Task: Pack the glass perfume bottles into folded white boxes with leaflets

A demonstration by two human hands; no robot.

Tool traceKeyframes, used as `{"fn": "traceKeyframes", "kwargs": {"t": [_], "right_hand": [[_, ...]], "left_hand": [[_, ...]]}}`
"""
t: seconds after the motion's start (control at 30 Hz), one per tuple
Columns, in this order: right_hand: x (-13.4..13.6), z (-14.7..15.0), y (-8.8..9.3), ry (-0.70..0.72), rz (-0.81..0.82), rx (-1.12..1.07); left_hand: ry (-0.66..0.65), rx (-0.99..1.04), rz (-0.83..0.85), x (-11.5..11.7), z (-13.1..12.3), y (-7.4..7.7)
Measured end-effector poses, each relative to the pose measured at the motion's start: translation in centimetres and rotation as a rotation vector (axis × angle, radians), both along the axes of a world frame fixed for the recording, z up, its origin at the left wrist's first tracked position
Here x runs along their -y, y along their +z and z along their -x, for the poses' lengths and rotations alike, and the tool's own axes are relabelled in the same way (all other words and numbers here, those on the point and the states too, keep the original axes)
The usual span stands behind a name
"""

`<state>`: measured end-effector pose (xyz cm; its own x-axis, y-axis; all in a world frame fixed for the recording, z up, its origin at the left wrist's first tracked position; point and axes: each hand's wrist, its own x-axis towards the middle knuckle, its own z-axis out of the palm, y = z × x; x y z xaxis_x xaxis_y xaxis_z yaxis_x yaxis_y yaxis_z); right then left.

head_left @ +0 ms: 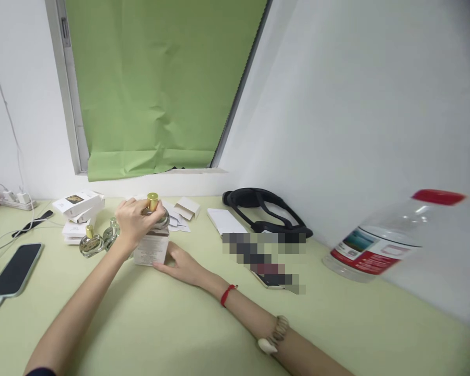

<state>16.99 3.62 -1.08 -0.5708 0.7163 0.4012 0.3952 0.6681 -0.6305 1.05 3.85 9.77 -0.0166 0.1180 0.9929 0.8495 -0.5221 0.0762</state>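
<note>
My left hand is closed around a glass perfume bottle with a gold cap, held just over the top of a small white box. Part of the bottle's body is hidden by the fingers; I cannot tell whether its base is inside the box. Low on the box's right side, my right hand grips it, thumb on the front face. Two more perfume bottles stand close by on the left: one with a gold cap and another with a clear-looking top, partly behind my left wrist.
Stacked white boxes sit at the back left, with a phone and cables nearer. Behind my hands lie opened cartons. To the right are a black headset strap, a pixelated object and a large water bottle.
</note>
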Motion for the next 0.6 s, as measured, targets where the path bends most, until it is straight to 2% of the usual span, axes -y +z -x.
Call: {"fn": "traceKeyframes", "kwargs": {"t": [0.2, 0.33, 0.47, 0.6], "right_hand": [[-0.2, -0.1, -0.6, 0.022, -0.036, -0.001], [-0.1, -0.1, -0.3, 0.023, -0.033, 0.019], [0.0, 0.0, 0.0, 0.008, -0.008, 0.016], [0.0, 0.1, 0.0, -0.046, 0.023, 0.075]], "left_hand": [[0.023, -0.006, -0.047, -0.1, 0.1, -0.1], [0.005, 0.040, -0.087, 0.9, -0.2, 0.8], [-0.099, 0.035, -0.020, 2.2, -0.5, 1.7], [-0.169, -0.064, -0.045, 2.7, -0.9, 1.5]]}}
